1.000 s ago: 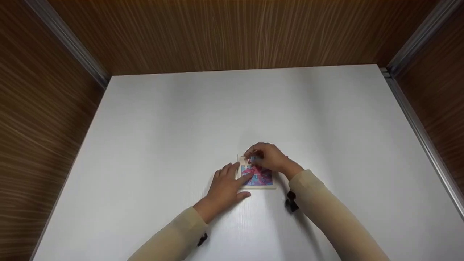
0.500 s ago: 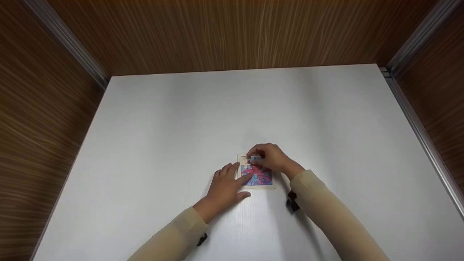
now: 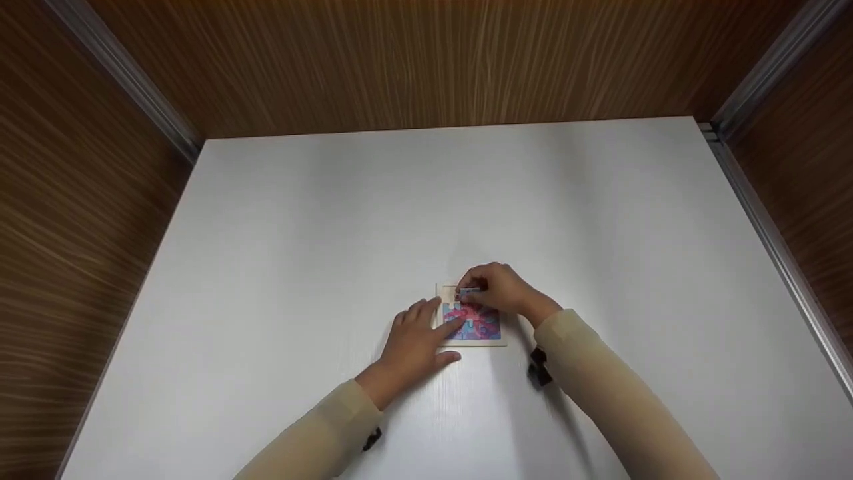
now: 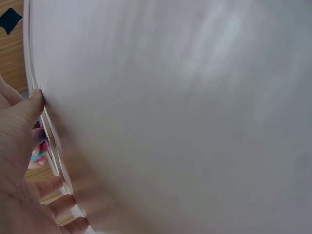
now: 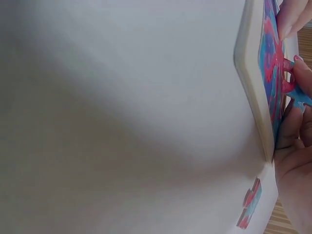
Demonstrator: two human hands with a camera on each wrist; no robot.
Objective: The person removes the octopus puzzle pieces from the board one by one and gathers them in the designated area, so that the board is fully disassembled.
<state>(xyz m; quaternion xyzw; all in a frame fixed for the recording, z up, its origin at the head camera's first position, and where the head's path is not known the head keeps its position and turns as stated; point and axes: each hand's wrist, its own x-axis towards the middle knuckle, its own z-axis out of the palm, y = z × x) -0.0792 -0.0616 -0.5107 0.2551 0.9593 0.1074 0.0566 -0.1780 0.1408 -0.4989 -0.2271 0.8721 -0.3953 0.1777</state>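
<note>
Puzzle [image 3: 484, 328]: on the table [image 3: 320, 240], just below frame centre.
Left hand [image 3: 408, 342]: fingers extended onto it, probably steadying it.
Right hand [image 3: 505, 289]: grip pinching a tilted piece [image 5: 299, 95], probably for alignment.

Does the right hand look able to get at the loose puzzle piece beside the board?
Probably yes: the loose piece lies close to the right hand, with nothing visible covering it. That hand pinches another piece, though, so it would likely have to let go first.
</note>
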